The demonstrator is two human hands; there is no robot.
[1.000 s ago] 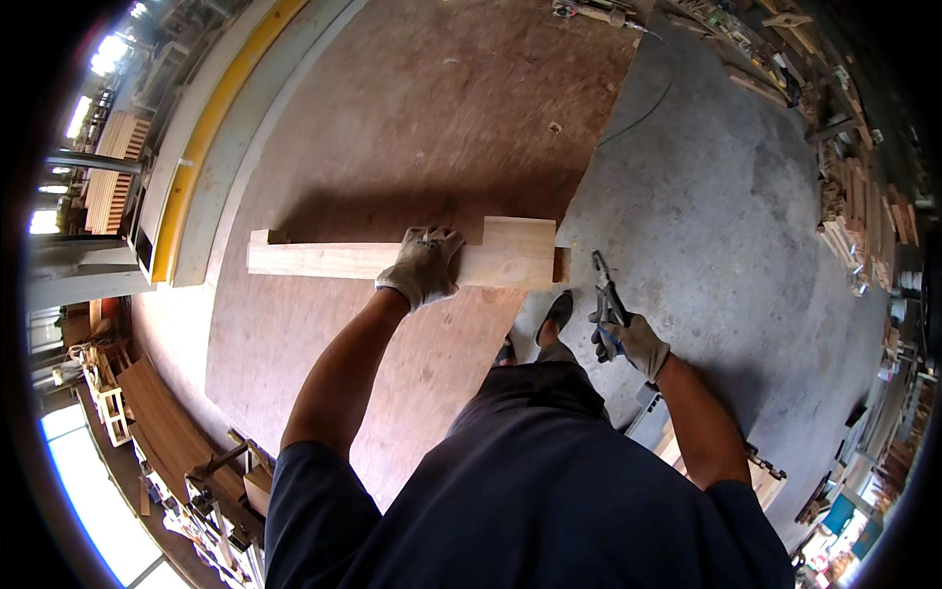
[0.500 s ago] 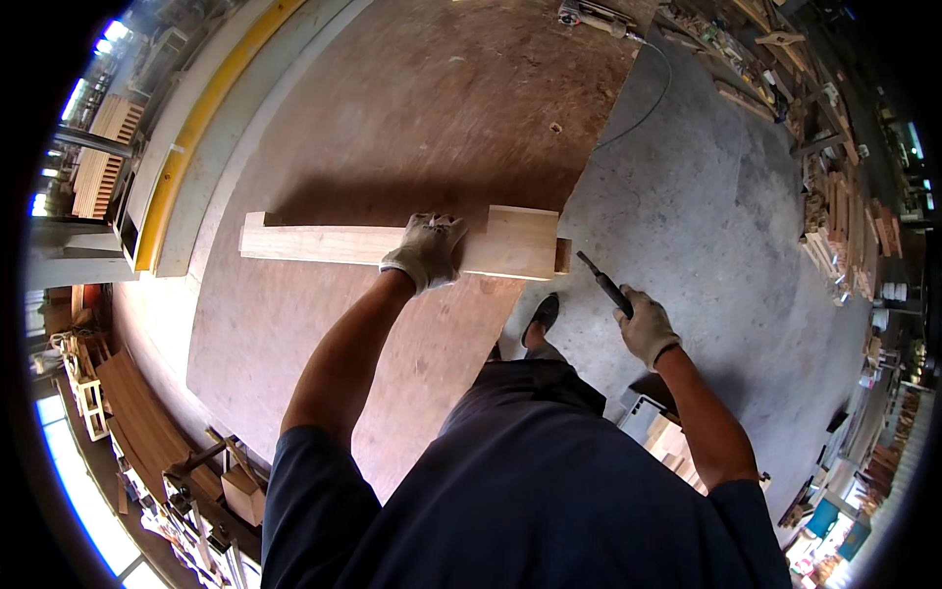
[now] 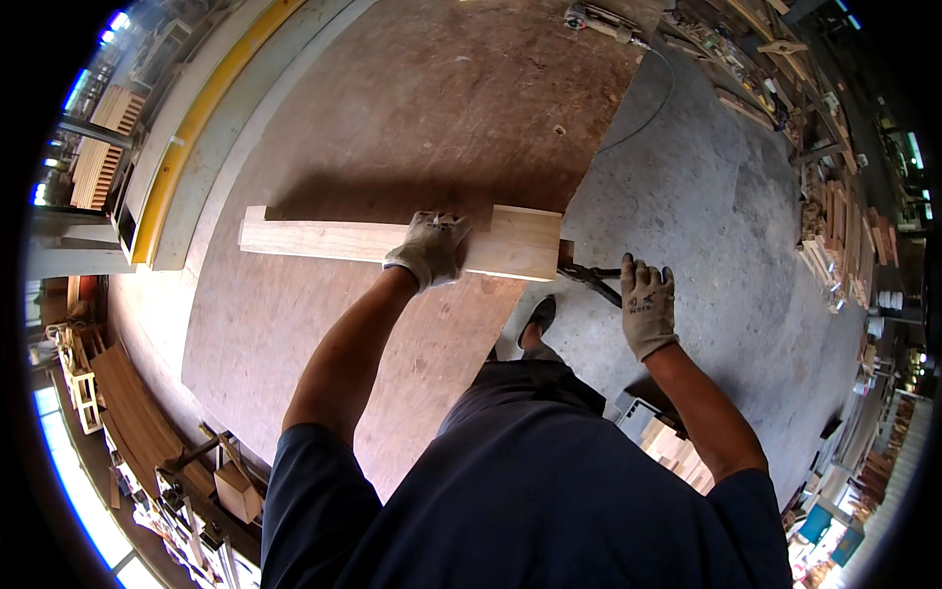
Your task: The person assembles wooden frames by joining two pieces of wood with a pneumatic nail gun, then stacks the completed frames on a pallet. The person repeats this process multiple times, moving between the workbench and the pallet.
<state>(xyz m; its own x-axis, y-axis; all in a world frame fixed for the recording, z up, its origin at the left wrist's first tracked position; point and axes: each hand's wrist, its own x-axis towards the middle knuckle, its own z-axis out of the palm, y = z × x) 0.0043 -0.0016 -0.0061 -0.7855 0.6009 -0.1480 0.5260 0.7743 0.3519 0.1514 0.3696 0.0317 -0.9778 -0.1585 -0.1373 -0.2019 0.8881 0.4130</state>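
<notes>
On the work table lies a long pale wooden piece (image 3: 329, 240) with a wider block at its right end and a small darker stub at that end. My left hand (image 3: 435, 250), in a light work glove, grips it across the middle, fingers curled over the far edge. My right hand (image 3: 649, 306), gloved too, holds dark pliers (image 3: 590, 279) beyond the table edge. Their handles are spread apart, and their jaws are at the stub. The fingers reach around the handles; the grip is partly hidden.
The brown table top (image 3: 471, 118) ends along a slanted edge, with grey concrete floor (image 3: 726, 226) to the right. A power tool (image 3: 601, 22) with a cable lies at the far edge. Beyond the left side runs a yellow-striped beam (image 3: 201, 113). Stacked timber (image 3: 834, 231) stands right.
My right hand has brought the pliers left to the wooden piece's end, and their handles have spread apart. The left hand keeps its hold on the wood.
</notes>
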